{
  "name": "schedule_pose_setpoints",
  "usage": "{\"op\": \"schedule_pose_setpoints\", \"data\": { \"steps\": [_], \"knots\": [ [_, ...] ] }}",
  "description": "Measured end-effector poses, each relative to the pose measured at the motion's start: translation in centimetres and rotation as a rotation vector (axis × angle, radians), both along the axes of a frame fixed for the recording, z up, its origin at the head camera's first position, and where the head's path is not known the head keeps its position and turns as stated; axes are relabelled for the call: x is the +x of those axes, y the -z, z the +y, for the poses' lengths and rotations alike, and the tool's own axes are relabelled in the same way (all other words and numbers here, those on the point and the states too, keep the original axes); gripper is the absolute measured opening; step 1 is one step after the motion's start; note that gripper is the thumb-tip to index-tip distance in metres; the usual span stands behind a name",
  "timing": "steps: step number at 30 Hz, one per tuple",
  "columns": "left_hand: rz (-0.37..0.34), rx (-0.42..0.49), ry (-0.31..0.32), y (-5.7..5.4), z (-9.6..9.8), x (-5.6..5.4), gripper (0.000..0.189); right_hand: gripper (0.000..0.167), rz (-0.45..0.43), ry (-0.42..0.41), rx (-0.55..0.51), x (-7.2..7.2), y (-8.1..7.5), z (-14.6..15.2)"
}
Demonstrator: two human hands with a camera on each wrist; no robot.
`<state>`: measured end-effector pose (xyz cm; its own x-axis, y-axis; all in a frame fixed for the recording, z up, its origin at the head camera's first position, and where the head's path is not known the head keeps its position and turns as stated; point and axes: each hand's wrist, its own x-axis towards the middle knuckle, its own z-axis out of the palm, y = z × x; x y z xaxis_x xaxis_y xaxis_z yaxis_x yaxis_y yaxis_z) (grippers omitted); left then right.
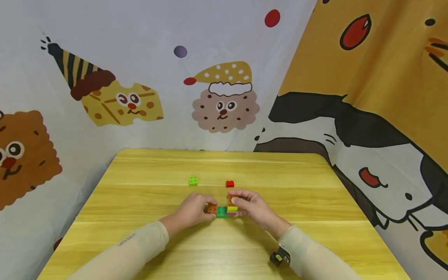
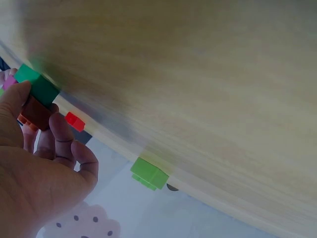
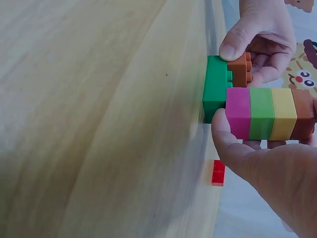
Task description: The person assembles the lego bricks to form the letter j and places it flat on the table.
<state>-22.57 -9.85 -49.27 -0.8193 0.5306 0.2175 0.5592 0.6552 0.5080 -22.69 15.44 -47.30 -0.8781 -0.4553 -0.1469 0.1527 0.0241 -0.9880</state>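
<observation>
A long green building block lies on the table between my two hands. My left hand pinches a brown block that sits on the green block's left end. On its right end stands a stack of a magenta block, a light green block, a yellow block and a brown block on top. My right hand grips this stack from the right, thumb and fingers around it. Whether every block is fully pressed down I cannot tell.
Farther back on the wooden table lie a lime green block on the left and a red block nearer the middle. A cartoon-printed cloth hangs behind the table. A small black device is at my right wrist.
</observation>
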Motion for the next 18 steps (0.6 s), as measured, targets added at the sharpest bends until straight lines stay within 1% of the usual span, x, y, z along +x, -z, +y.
{"op": "schedule_pose_setpoints", "data": {
  "steps": [9,13,18],
  "knots": [
    [-0.014,-0.006,-0.010,0.13,-0.20,0.04,0.034,0.043,0.014,0.001,-0.006,0.10,0.17,-0.22],
    [-0.019,-0.008,-0.011,0.11,-0.22,0.08,0.034,0.043,0.017,-0.005,-0.014,0.11,0.36,-0.24],
    [-0.006,-0.020,-0.009,0.15,-0.13,0.04,0.034,0.044,0.024,-0.011,-0.026,0.22,0.45,-0.20]
  ]
}}
